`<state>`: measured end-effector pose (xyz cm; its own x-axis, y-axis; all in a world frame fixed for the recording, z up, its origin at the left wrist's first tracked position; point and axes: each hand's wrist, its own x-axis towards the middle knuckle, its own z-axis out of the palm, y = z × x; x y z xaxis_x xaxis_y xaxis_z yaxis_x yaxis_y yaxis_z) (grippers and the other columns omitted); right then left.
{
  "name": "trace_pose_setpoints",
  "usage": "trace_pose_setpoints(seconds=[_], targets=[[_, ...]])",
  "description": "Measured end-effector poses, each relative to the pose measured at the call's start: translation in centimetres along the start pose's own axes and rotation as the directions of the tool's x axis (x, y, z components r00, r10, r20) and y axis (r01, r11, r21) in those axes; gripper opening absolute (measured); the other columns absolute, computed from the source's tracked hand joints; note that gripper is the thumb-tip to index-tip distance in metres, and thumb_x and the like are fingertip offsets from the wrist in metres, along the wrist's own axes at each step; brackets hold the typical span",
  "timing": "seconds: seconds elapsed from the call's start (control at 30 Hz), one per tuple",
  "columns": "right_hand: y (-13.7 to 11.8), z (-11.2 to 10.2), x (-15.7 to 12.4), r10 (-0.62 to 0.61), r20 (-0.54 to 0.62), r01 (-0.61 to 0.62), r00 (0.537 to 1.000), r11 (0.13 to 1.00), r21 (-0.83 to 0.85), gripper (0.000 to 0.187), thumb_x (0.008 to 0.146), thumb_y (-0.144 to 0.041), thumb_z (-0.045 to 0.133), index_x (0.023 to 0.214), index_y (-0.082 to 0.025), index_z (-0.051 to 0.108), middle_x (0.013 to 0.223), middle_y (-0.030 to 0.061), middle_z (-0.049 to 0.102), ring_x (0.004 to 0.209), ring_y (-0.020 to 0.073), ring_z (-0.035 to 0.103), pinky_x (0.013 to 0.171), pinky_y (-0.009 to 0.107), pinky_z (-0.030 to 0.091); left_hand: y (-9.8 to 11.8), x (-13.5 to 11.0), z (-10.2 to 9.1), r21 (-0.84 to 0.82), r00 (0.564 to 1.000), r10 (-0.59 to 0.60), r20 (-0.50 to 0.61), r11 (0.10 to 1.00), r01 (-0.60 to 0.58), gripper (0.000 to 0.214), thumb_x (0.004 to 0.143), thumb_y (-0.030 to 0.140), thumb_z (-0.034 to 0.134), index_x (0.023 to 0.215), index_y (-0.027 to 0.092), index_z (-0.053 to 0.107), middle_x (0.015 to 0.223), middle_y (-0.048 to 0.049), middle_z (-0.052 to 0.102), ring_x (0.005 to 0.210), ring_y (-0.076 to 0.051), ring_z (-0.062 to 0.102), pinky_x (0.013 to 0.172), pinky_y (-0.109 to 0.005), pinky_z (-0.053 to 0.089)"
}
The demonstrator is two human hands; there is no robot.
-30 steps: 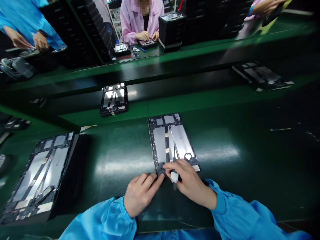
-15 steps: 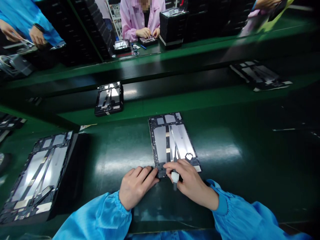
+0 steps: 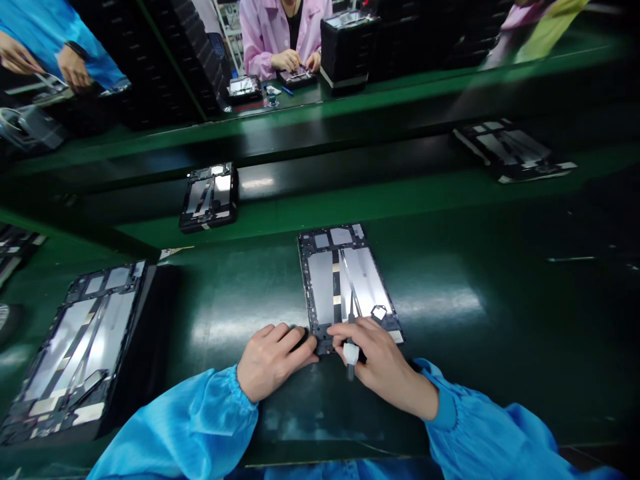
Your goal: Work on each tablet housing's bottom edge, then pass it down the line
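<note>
An opened tablet frame (image 3: 345,280) with silvery panels lies on the green bench in front of me. My right hand (image 3: 380,360) is closed on a thin tool with a white collar (image 3: 351,352), its tip touching the frame's near edge. My left hand (image 3: 273,357) rests curled on the bench at the frame's near left corner, fingertips against it, with something small and dark under the fingers.
A stack of similar frames (image 3: 70,347) sits at my left. Another frame (image 3: 209,195) rides the dark conveyor beyond, and one more (image 3: 513,150) lies far right. Across the line, a person in pink (image 3: 285,33) and a person in blue (image 3: 55,47) work.
The frame on the conveyor has slid left. My left hand has drawn slightly left and curled more; my right hand and tool stay in place.
</note>
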<state>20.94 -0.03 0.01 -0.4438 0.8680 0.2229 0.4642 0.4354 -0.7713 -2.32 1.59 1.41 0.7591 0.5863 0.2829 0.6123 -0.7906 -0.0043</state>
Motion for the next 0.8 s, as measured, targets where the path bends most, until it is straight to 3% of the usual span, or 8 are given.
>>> trace_pose_setpoints(seconds=[0.27,0.5,0.8], targets=[[0.0,0.0,0.1,0.011,-0.004,-0.011,1.000,1.000,0.000,0.057,0.070,0.012,0.049,0.112,-0.026,0.056,0.087,0.0006,0.069,0.081,0.0232,0.060,0.071,0.035,0.047,-0.2,-0.1,0.3,0.007,1.000,0.024,0.004,1.000,-0.024,0.021,0.099,0.038,0.051,0.104,0.020,0.060,0.087,-0.0022,0.066,0.070,-0.016,0.054,0.062,-0.028,0.038],[0.2,0.2,0.0,-0.004,-0.028,0.004,1.000,1.000,0.015,0.050,0.077,0.008,0.052,0.115,-0.025,0.056,0.088,0.0009,0.069,0.082,0.0228,0.060,0.074,0.036,0.048,2.0,-1.5,0.8,-0.128,0.987,-0.002,-0.162,0.992,-0.019,0.020,0.093,0.024,0.063,0.110,0.015,0.059,0.093,-0.0027,0.069,0.073,-0.014,0.058,0.065,-0.027,0.042],[0.2,0.2,0.0,0.000,-0.019,0.001,1.000,1.000,0.017,0.050,0.078,0.008,0.052,0.114,-0.025,0.055,0.087,0.0007,0.069,0.082,0.0226,0.060,0.074,0.036,0.048,2.4,-1.3,1.2,-0.133,0.991,-0.028,-0.129,0.991,0.011,0.020,0.097,0.017,0.054,0.116,0.017,0.059,0.092,-0.0030,0.067,0.073,-0.013,0.058,0.064,-0.027,0.044]])
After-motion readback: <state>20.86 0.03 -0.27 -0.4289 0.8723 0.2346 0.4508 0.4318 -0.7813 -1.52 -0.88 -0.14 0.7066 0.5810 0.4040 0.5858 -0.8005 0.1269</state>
